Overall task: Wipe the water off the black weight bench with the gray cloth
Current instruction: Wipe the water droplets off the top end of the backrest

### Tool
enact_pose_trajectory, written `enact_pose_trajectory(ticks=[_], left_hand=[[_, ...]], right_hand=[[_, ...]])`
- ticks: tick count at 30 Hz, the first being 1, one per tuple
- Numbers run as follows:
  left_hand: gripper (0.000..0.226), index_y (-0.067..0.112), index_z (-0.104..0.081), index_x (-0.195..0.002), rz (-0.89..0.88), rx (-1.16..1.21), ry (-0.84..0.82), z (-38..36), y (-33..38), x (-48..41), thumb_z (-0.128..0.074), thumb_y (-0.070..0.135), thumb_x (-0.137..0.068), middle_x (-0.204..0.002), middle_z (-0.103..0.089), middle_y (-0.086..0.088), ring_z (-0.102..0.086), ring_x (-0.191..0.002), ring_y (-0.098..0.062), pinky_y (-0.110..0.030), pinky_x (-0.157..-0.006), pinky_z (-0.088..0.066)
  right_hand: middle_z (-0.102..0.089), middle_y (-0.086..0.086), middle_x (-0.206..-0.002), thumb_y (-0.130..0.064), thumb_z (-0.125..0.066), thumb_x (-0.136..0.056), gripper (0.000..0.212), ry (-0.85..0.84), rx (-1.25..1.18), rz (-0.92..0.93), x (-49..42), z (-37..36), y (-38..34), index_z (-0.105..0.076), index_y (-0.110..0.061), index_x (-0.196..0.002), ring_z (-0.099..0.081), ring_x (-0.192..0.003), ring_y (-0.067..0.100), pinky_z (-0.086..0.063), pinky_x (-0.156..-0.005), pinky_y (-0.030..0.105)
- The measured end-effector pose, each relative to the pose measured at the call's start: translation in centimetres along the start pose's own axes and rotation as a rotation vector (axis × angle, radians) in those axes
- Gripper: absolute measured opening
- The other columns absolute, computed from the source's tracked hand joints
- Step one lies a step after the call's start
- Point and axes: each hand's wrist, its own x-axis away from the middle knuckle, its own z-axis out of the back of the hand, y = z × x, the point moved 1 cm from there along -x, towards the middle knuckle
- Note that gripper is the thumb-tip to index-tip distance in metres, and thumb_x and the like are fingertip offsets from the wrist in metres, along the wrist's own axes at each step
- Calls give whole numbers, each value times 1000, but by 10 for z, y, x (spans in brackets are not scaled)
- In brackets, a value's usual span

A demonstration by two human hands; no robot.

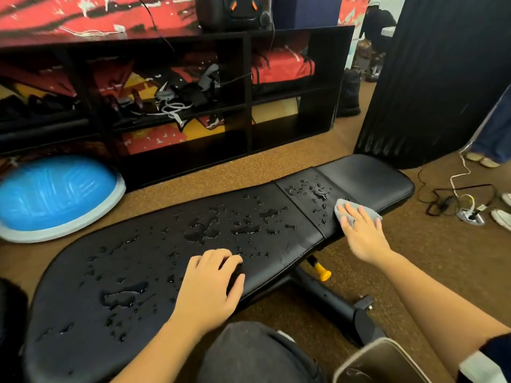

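Note:
The black weight bench (154,244) lies flat across the floor from lower left to upper right. Water droplets and puddles (221,228) cover its long pad and the near part of the seat pad; the far right end looks dry. My right hand (362,230) lies flat, fingers straight, pressing the gray cloth (345,210) onto the seat pad by its front edge. Only the cloth's edges show around my fingers. My left hand (213,283) rests on the bench's front edge with its fingers curled against the wet pad, holding nothing.
A blue balance dome (55,197) sits on the floor at left. A black shelf unit (249,87) with clutter stands behind the bench. Cables and a power strip (467,214) lie at right near someone's shoes (500,217). A black curtain (431,78) hangs at upper right.

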Motion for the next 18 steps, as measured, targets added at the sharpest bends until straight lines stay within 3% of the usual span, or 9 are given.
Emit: enact_pose_trajectory(ticks=[6, 10, 14, 18], left_hand=[[32, 20, -70, -106, 26, 4, 72, -5, 1, 3, -55, 44, -89, -105, -62, 5, -58, -99, -19, -36, -82, -41], [34, 20, -69, -107, 13, 5, 39, -7, 1, 4, -55, 44, -88, -105, -61, 5, -59, -98, -20, -37, -82, -41], [35, 21, -68, -109, 37, 5, 13, -10, -1, 1, -53, 45, -88, -107, -60, 6, -58, -100, -19, -38, -85, -41], [31, 22, -68, -106, -14, 57, 17, -9, 0, 0, -54, 43, -89, -103, -61, 8, -57, -99, -16, -36, -87, -39]], right_hand=[[1, 3, -168, -28, -14, -107, 51, -48, -159, -187, -32, 3, -23, -15, -20, -158, 5, -153, 36, -9, -118, 63], [-4, 15, -167, -23, -20, -108, 51, 22, -98, -63, 9, -14, -55, -21, -8, -156, -1, -151, 45, -21, -115, 63], [5, 5, -169, -25, -16, -109, 55, -8, -115, -62, 9, -13, -38, 0, -16, -161, 5, -154, 35, -10, -121, 59], [-15, 2, -166, -27, -17, -108, 49, 13, -208, -127, -31, 17, -38, -23, -18, -155, -10, -153, 28, -11, -118, 56]])
